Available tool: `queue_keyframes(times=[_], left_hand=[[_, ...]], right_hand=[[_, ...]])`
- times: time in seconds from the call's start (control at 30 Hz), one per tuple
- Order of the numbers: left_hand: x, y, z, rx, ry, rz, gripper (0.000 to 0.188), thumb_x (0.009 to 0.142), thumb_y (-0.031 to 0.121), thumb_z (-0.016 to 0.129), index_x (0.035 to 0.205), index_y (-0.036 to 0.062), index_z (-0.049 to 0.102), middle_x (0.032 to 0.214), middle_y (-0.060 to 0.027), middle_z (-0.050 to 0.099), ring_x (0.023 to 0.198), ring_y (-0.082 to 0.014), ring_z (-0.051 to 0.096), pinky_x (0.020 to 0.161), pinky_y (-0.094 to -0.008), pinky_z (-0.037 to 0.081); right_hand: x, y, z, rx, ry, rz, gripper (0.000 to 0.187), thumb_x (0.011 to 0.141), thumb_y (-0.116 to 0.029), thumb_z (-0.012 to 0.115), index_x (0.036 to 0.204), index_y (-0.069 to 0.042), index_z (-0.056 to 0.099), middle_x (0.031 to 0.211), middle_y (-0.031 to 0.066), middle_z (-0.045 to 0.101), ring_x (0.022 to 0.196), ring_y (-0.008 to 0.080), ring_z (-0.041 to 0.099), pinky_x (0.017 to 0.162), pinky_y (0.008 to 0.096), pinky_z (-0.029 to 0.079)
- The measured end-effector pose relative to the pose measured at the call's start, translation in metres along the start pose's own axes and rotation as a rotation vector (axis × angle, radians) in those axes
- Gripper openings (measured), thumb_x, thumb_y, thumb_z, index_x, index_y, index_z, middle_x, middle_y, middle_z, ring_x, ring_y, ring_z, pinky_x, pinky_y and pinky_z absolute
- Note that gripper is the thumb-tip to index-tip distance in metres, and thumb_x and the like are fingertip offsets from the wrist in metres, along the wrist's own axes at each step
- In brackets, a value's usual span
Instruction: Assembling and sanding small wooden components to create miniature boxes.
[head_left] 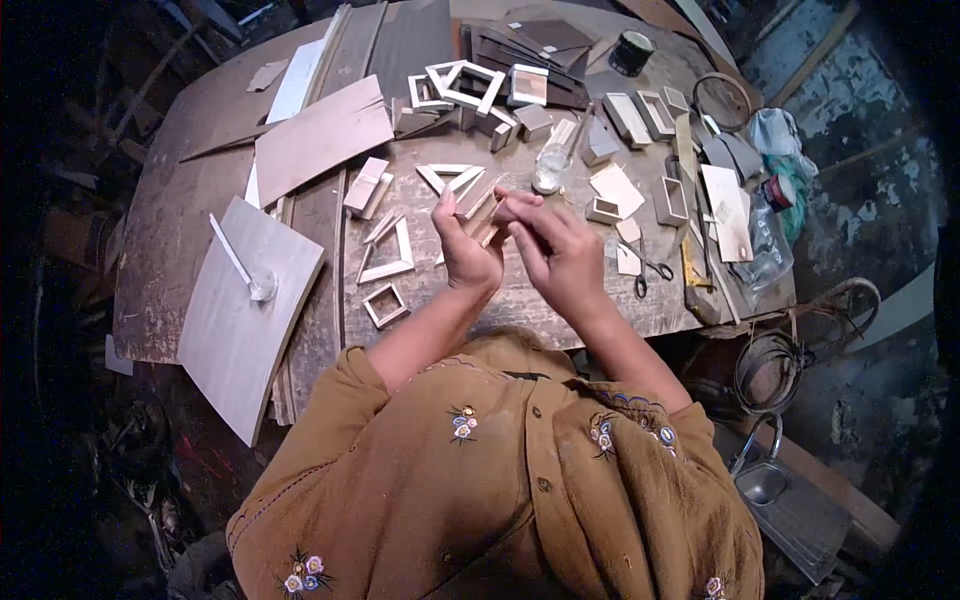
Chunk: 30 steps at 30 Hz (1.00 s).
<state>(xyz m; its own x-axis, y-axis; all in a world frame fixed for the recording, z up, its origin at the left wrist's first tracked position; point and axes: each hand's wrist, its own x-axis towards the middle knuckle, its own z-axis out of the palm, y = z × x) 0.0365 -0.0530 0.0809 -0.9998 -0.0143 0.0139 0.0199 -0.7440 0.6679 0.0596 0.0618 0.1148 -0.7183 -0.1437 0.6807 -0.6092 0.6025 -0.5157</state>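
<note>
My left hand (472, 255) is closed around a small wooden piece (482, 227), its thumb upright along one side. Over that piece bends my right hand (562, 245), its fingertips pinched on a small flat brownish piece (506, 211) that touches the wood; the fingers cover part of it. Just beyond the left hand lies a triangular wooden frame (449, 176). An open-cornered frame (400, 262) and a small square frame (385, 304) lie to its left. A clear cup of pale stuff (551, 166) stands past the right hand, with a stick leaning in it.
Scissors (645, 276) and a handsaw (698, 285) lie right, near small open boxes (673, 200). Several pale frames (465, 87) are piled farther off by a dark tin (631, 53). Left are a thin board (325, 145) and a larger panel (225, 320) overhanging the edge.
</note>
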Motion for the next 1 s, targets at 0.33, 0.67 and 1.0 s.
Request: queue_keyframes(times=[0.33, 0.67, 1.0], left_hand=[[-0.009, -0.012, -0.027, 0.116, -0.144, 0.022, 0.066, 0.093, 0.06, 0.036, 0.119, 0.0014, 0.052, 0.112, -0.0117, 0.063, 0.097, -0.021, 0.064, 0.082, -0.0385, 0.052], [-0.023, 0.004, -0.013, 0.362, -0.331, 0.177, 0.1, 0.067, 0.088, 0.052, 0.109, -0.0031, 0.053, 0.096, -0.0069, 0.061, 0.087, -0.0127, 0.061, 0.08, -0.0276, 0.05], [-0.014, 0.005, -0.021, 0.614, -0.395, 0.261, 0.099, 0.055, 0.089, 0.063, 0.099, 0.0005, 0.059, 0.078, -0.0014, 0.061, 0.072, -0.0085, 0.057, 0.065, -0.025, 0.047]], right_hand=[[0.003, 0.014, -0.028, 0.324, -0.06, 0.352, 0.022, 0.087, -0.009, 0.065, 0.108, -0.002, 0.068, 0.094, 0.013, 0.072, 0.087, 0.02, 0.07, 0.076, 0.0285, 0.054], [0.008, -0.008, -0.028, 0.131, -0.018, 0.236, 0.018, 0.086, -0.014, 0.068, 0.099, -0.003, 0.065, 0.085, 0.0167, 0.067, 0.073, 0.0312, 0.067, 0.065, 0.0375, 0.052], [-0.002, -0.016, -0.054, 0.173, -0.12, 0.224, 0.018, 0.085, -0.008, 0.067, 0.102, -0.002, 0.066, 0.085, 0.0134, 0.068, 0.072, 0.022, 0.067, 0.067, 0.0308, 0.052]])
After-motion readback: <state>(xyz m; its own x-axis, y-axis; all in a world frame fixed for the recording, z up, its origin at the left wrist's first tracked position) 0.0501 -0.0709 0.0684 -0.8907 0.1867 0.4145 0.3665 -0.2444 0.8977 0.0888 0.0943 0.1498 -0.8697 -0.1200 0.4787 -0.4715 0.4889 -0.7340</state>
